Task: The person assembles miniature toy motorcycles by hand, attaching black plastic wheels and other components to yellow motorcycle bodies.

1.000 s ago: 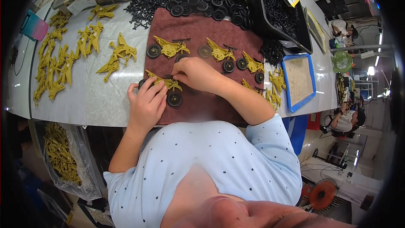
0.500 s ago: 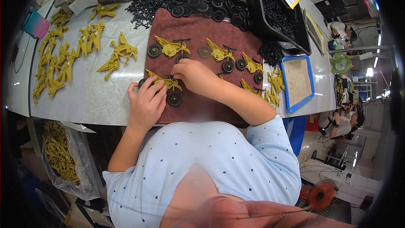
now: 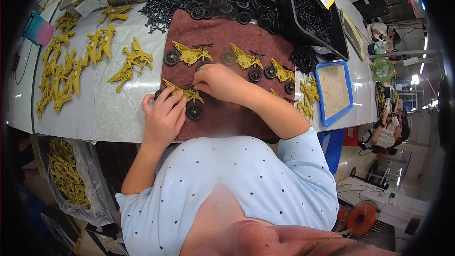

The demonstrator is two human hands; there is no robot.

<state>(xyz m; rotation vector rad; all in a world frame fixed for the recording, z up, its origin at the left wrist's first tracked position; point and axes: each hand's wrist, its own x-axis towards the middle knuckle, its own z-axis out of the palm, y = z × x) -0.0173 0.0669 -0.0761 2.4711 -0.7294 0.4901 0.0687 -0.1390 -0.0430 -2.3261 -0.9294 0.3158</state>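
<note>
My left hand [image 3: 164, 114] presses its fingers over the left part of a yellow toy motorcycle body [image 3: 192, 94] on the brown-red towel [image 3: 222, 125]. A black wheel [image 3: 195, 111] sits at the near side of that body; another wheel [image 3: 158, 95] is partly covered by my left hand. My right hand [image 3: 215, 83] is closed in a pinch at the body's upper edge, on a small black part [image 3: 187, 86] mostly hidden by the fingertips. Beyond my hands lie similar yellow bodies with black wheels, including one toy motorcycle [image 3: 189, 54] and another [image 3: 246, 59].
Loose yellow bodies [image 3: 68, 73] cover the table's left side. Black wheels [image 3: 232, 7] and small black parts [image 3: 163, 9] are heaped beyond the towel. A black bin [image 3: 310, 19] and a blue-rimmed tray [image 3: 334, 92] stand right. A bag-lined box of yellow parts [image 3: 66, 170] sits below left.
My right hand and forearm have shifted slightly, covering more of the toys beneath the forearm. My left hand stays on the same yellow body.
</note>
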